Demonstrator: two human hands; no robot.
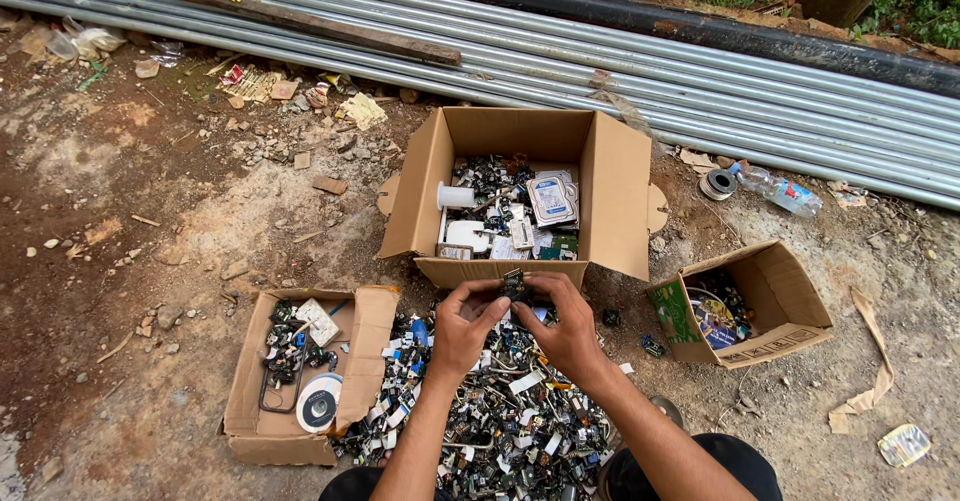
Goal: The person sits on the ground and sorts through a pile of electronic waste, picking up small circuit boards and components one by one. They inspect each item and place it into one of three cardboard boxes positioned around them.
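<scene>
Your fingertips (505, 296) pinch a small dark electronic part (514, 285) from both sides, left hand (463, 323) and right hand (567, 328) meeting above the scrap pile (500, 411). You seem to be inspecting or prying it before sorting. Next calls for a firm twist or a choice among the large box (610, 191), the flat box (255, 426) on your left, and the small box (790, 291) on your right.
</scene>
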